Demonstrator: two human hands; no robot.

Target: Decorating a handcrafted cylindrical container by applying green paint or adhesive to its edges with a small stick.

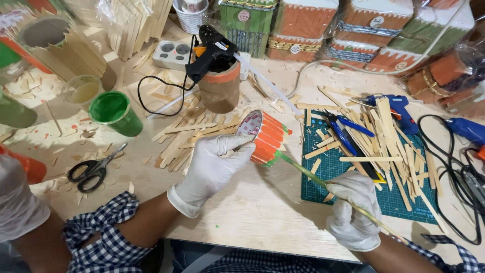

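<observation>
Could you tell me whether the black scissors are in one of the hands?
No, the black scissors lie on the table, away from the left hand, which holds the orange can.

My left hand (214, 164) is covering the near side of the orange can (265, 137). My right hand (352, 211) is hiding the middle of the brush handle (308, 176). The boxes (374, 30) at the upper edge are running out of frame, and so is the blue glue gun (467, 130) at the right edge.
</observation>
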